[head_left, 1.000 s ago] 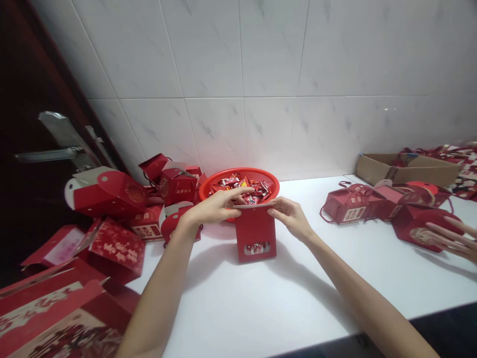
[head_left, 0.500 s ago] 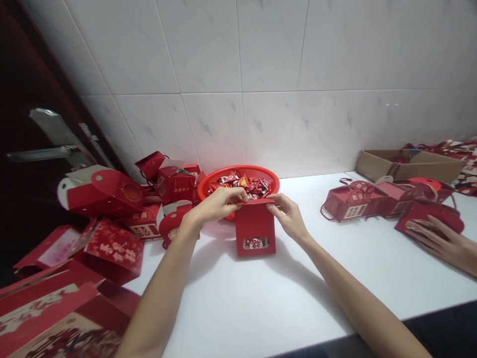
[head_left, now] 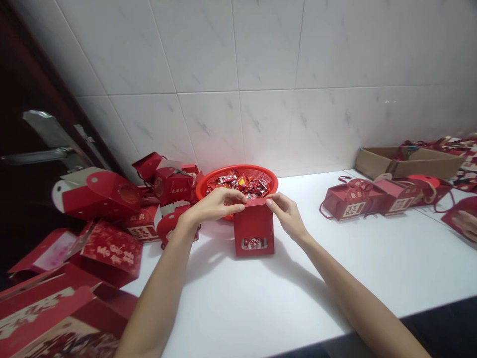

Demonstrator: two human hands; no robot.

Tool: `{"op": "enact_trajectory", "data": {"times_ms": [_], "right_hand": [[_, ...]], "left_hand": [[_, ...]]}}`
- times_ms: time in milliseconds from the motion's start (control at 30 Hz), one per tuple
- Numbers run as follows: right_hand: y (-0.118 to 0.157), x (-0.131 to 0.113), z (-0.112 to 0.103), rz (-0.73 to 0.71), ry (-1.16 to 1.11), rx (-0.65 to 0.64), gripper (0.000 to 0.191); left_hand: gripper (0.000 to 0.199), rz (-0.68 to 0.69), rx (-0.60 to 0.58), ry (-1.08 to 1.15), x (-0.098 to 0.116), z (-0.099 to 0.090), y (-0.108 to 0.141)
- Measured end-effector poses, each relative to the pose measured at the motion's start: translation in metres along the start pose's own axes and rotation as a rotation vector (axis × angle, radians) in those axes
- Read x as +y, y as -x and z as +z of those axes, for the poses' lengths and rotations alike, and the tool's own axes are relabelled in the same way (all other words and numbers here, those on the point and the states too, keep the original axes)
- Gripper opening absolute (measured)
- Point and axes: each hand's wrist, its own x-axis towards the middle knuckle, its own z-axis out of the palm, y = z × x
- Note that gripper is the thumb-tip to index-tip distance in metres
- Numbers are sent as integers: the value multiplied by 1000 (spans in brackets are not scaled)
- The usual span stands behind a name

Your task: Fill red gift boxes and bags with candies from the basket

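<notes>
A small red paper box [head_left: 254, 223] stands upright on the white table, with wrapped sweets showing through a clear window low on its front. My left hand [head_left: 218, 205] pinches the top edge of the box at its left corner. At the right corner, my right hand [head_left: 286, 214] grips the same edge between thumb and fingers. Just behind the box sits a round red plastic basket [head_left: 202, 185] holding many wrapped sweets [head_left: 242, 184]. The far side of the box is hidden from me.
Red gift boxes [head_left: 112, 248] are piled at the left, near a dark door with a metal handle [head_left: 37, 155]. Corded boxes [head_left: 346, 200] stand to the right, before a cardboard carton [head_left: 410, 166]. A co-worker's hand [head_left: 467, 223] holds a red box at the right edge.
The box's top flap has tipped down and narrowed under my fingers, which stay at its corners. The co-worker's hand and its red box have moved right, partly out of view.
</notes>
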Motion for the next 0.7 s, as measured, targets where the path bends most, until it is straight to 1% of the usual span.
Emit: {"op": "enact_trajectory", "data": {"times_ms": [100,200,333,433,533,633,700], "right_hand": [[1,3,0,-2,1,-8,37],[1,7,0,-13,29,-13,35],[1,11,-1,-11,36,-22,34],[2,10,-1,-5,38,-31,33],[4,7,-1,-8,42,-27,31],[4,4,-3,-1,38,-19,34],[3,2,-5,6,31,-48,36]], "left_hand": [[28,-14,-1,17,-1,2,-3],[23,-36,-20,-43,-2,4,-6],[24,-7,-57,-99,-4,2,-5],[30,19,-18,-24,-7,-1,-2],[37,10,29,25,-9,-1,-3],[35,-11,32,-8,-8,2,-5],[34,-8,24,-26,-7,3,-6]]}}
